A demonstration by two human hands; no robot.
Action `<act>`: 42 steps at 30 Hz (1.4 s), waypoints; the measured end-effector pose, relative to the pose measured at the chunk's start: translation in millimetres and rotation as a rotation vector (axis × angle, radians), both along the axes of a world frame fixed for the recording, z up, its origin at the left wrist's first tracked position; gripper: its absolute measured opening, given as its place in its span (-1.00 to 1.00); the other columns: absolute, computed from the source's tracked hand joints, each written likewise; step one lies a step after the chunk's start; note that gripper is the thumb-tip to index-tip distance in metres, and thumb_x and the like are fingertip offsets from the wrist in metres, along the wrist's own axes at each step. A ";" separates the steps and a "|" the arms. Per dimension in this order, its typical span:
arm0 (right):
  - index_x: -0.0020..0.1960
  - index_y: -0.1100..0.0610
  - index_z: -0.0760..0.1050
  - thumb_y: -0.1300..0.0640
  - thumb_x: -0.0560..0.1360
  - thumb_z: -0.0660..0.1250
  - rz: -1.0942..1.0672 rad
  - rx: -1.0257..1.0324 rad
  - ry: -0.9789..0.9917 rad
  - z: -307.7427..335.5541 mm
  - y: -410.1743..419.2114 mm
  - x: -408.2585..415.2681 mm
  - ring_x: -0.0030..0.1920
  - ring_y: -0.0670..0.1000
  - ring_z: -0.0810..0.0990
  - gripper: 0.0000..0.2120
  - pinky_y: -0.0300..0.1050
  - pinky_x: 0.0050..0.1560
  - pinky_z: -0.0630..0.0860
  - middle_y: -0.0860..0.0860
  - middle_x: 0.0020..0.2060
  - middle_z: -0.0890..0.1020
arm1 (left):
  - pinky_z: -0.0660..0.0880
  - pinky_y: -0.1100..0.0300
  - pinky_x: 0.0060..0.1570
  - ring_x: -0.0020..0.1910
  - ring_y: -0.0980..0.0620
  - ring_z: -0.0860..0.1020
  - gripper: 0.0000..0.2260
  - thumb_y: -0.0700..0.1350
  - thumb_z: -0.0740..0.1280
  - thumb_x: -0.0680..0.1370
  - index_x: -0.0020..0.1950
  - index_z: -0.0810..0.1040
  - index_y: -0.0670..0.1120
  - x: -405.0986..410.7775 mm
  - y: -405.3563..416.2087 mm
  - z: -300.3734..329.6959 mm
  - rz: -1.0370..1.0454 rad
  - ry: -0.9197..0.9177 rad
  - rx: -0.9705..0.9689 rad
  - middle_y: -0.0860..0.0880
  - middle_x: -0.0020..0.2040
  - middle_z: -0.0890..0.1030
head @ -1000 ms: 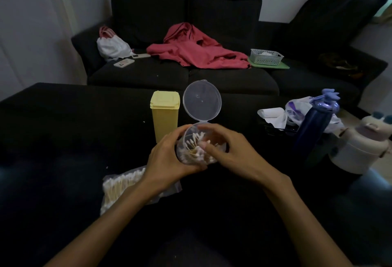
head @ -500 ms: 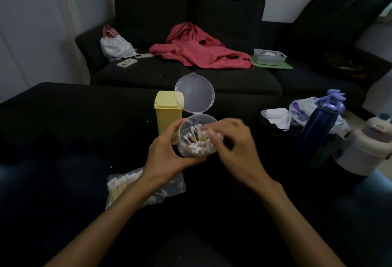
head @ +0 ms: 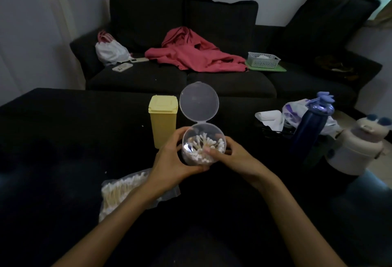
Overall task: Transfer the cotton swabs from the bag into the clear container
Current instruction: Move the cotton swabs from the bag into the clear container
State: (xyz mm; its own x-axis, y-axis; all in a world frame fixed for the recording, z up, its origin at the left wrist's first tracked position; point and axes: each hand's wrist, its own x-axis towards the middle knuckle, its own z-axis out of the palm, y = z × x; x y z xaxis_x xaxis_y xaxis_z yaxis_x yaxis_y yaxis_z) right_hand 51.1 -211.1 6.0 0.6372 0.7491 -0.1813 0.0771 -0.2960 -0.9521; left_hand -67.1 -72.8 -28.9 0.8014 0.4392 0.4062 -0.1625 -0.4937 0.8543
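Note:
A round clear container stands upright over the black table, its hinged lid flipped up behind it. White-tipped cotton swabs fill it. My left hand grips the container from the left and below. My right hand holds its right side, with the thumb on the front rim. A clear plastic bag with more swabs lies on the table to the lower left, partly hidden under my left forearm.
A yellow lidded box stands just behind and left of the container. A dark blue bottle, crumpled white bags and a white round flask stand at the right. A black sofa with a red garment is behind the table.
The container has been turned upright from a tilt toward me. My right hand has come off the swabs and moved to the container's right side.

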 end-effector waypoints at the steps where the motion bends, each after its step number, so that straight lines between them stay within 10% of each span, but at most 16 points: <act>1: 0.31 0.05 0.38 -0.10 0.39 0.40 -0.010 0.000 0.050 1.8 -3.1 5.8 0.11 -0.06 0.56 -0.45 -0.16 0.13 0.51 -0.03 0.10 0.57 | 0.52 0.25 0.11 0.19 0.20 0.52 -0.23 -0.09 0.64 0.20 0.31 0.36 0.09 5.0 -2.4 -0.1 -0.031 0.018 -0.031 0.15 0.21 0.52; 8: 0.20 0.07 0.53 0.05 0.61 0.15 -0.225 -0.031 0.032 -11.7 -21.4 29.0 0.00 -0.07 0.59 -0.74 -0.24 -0.14 0.47 0.01 0.02 0.63 | 0.50 0.19 0.16 0.19 0.18 0.51 -0.18 0.06 0.62 0.04 0.22 0.34 0.07 50.1 -13.4 -24.2 -0.145 0.267 -0.181 0.13 0.18 0.50; 16: 0.29 0.21 0.48 0.24 0.59 0.16 -0.293 -0.031 -0.015 -32.0 -17.7 43.4 0.18 0.06 0.54 -0.71 -0.10 0.18 0.47 0.14 0.19 0.56 | 0.49 0.32 0.10 0.19 0.09 0.52 -0.34 -0.27 0.61 0.21 0.19 0.38 0.00 69.9 -13.0 -32.6 -0.148 0.448 -0.177 0.09 0.12 0.53; 21: 0.28 0.15 0.49 0.17 0.59 0.20 -0.425 -0.047 -0.115 -29.5 -17.5 47.9 0.20 0.05 0.52 -0.72 -0.10 0.19 0.45 0.11 0.22 0.55 | 0.25 0.14 0.39 0.47 -0.03 0.23 0.03 -0.23 0.58 0.27 0.55 -0.02 -0.16 51.1 -11.0 1.2 -0.139 0.607 -0.121 -0.08 0.52 0.21; 25: 0.23 0.11 0.51 0.18 0.58 0.22 -0.483 0.033 -0.269 -7.9 -24.4 35.6 0.14 -0.06 0.50 -0.75 -0.19 0.12 0.41 0.02 0.18 0.56 | 0.34 0.12 0.34 0.40 0.00 0.35 -0.44 -0.26 0.42 0.46 0.42 0.34 -0.02 -1.9 9.2 30.1 0.004 0.446 -0.027 -0.06 0.40 0.40; 32: 0.02 0.03 0.59 0.18 0.57 0.23 -0.098 0.051 -0.430 -6.8 -8.9 -32.8 -0.05 -0.19 0.58 -0.83 -0.35 -0.04 0.49 -0.06 -0.07 0.63 | 0.46 0.13 0.13 0.22 0.11 0.49 -0.73 -0.12 0.32 0.55 0.23 0.52 0.10 -81.0 62.2 12.3 0.355 0.550 0.279 0.06 0.21 0.55; 37: 0.24 0.07 0.53 0.09 0.59 0.21 0.150 0.009 -0.506 -33.7 15.3 -75.1 0.03 -0.28 0.55 -0.74 -0.50 0.03 0.43 -0.18 0.02 0.59 | 0.35 0.11 0.33 0.38 0.06 0.36 -0.54 0.06 0.29 0.56 0.44 0.31 0.08 -105.5 81.3 0.0 0.152 0.883 0.380 0.06 0.42 0.36; 42: 0.22 0.11 0.52 0.05 0.50 0.36 0.208 -0.056 -0.398 -51.0 27.5 -82.3 0.04 -0.11 0.61 -0.69 -0.14 0.12 0.55 -0.02 0.02 0.65 | 0.31 0.24 0.33 0.36 0.11 0.35 -0.42 0.05 0.38 0.50 0.47 0.25 0.08 -109.6 82.2 -4.9 -0.032 0.896 0.282 0.07 0.41 0.34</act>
State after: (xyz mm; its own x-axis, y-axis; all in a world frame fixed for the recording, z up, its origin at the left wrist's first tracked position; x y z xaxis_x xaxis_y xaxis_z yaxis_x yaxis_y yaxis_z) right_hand -31.2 -183.7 -44.9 0.5023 0.8647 0.0030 0.4972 -0.2860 -0.8191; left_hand -176.7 9.3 -33.8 0.8769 0.3907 -0.2798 0.4806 -0.7080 0.5175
